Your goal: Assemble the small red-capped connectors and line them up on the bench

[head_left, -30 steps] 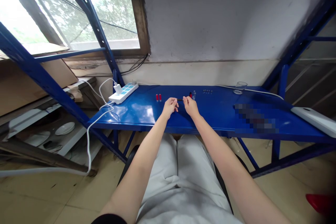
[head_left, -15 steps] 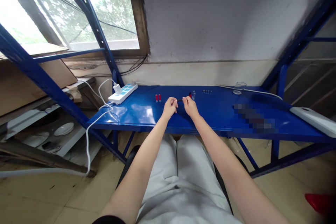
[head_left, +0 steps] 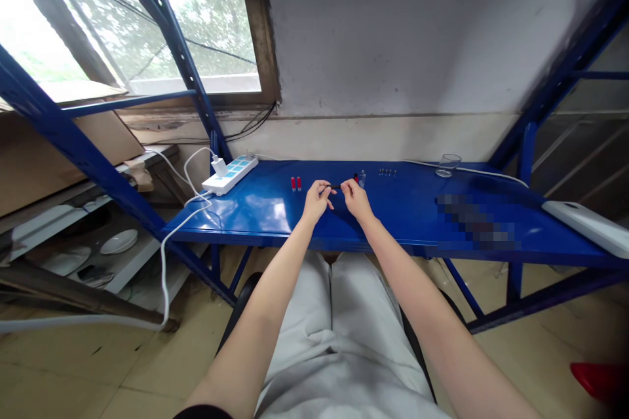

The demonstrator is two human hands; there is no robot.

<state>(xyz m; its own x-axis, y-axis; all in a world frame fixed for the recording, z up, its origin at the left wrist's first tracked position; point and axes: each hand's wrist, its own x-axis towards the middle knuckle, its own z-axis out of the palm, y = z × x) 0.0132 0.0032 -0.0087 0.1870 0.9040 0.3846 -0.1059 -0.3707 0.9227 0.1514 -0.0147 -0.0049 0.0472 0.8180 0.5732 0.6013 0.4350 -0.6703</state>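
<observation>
Both my hands meet over the middle of the blue metal shelf (head_left: 407,216). My left hand (head_left: 317,199) and my right hand (head_left: 354,196) each pinch an end of a small thin dark piece (head_left: 336,186) held between them, fingers closed. Two small red caps (head_left: 296,182) stand on the shelf just left of my left hand. A red bit (head_left: 356,178) and a small clear vial (head_left: 362,177) sit just behind my right hand. What the dark piece is I cannot make out.
A white power strip (head_left: 230,173) with a plugged charger and white cable lies at the shelf's left end. A row of small dark parts (head_left: 388,172) and a glass cup (head_left: 449,164) stand farther right. A white object (head_left: 587,226) lies at the right edge. Blue rack posts flank both sides.
My hands have stayed in place over the shelf; the fingers of my left hand have shifted slightly on the dark piece. Nothing else moved.
</observation>
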